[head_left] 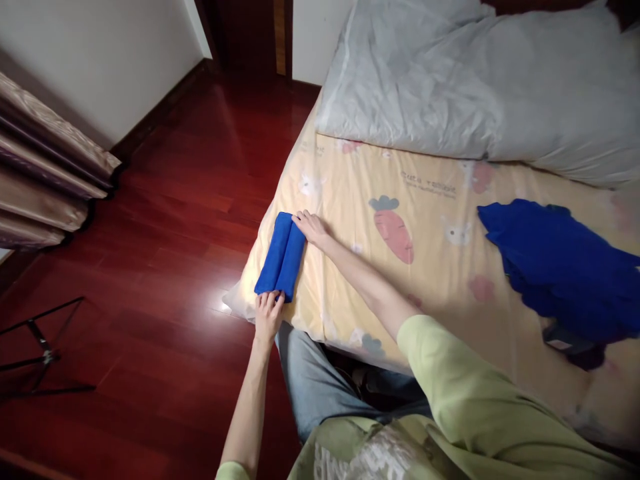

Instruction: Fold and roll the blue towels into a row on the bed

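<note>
A blue cloth (pixel 274 261) lies on the bed's corner, folded into a narrow strip with a seam down its length where two sides meet. At its near end, the fingers of my left hand (pixel 269 320) are bent over the edge and grip it. My right hand (pixel 313 229) rests at the strip's far right corner, fingers stretched out and touching the cloth; its fingertips' undersides are hidden. Off to the right, a loose heap of blue cloth (pixel 565 260) is spread over the bed, with a small dark item (pixel 565 340) partly under its near edge.
The bed (pixel 340 280) has a yellow sheet with carrot and rabbit prints. Grey bedding (pixel 425 80) lies across its far side. Left of the bed is a dark red wooden floor (pixel 175 267), with a black stand (pixel 46 353) and curtains (pixel 45 173).
</note>
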